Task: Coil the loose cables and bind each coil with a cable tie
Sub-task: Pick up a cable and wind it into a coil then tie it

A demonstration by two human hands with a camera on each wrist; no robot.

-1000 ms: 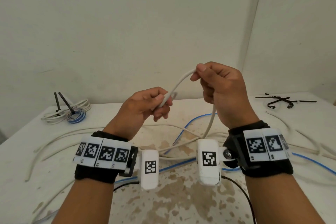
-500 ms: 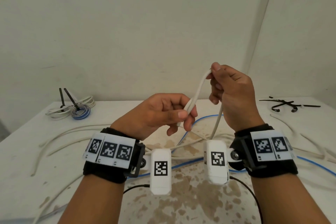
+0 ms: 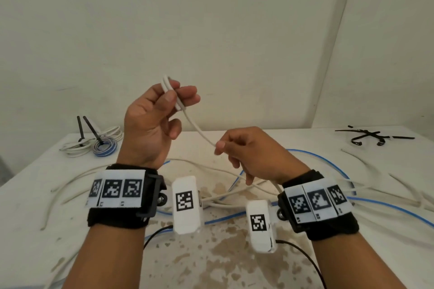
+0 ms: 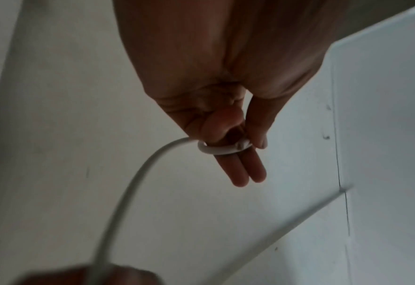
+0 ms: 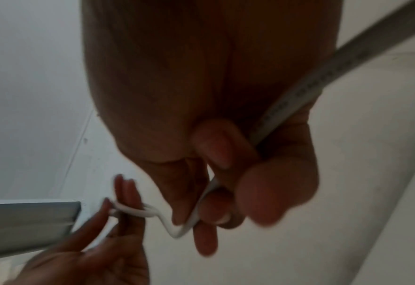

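Left hand (image 3: 155, 122), raised above the worktop (image 3: 30, 218), has a white cable (image 3: 199, 132) looped around its two extended fingers (image 4: 245, 169), with the thumb pinning the cable's end against them. From there the cable slopes down to the right hand (image 3: 249, 155), whose thumb and forefinger pinch it lower and nearer the worktop; the slack runs on through that palm and trails down. Loose white and blue cables (image 3: 317, 157) sprawl beneath both hands. Two bound coils (image 3: 98, 144) sit far left, spare black cable ties (image 3: 371, 136) far right.
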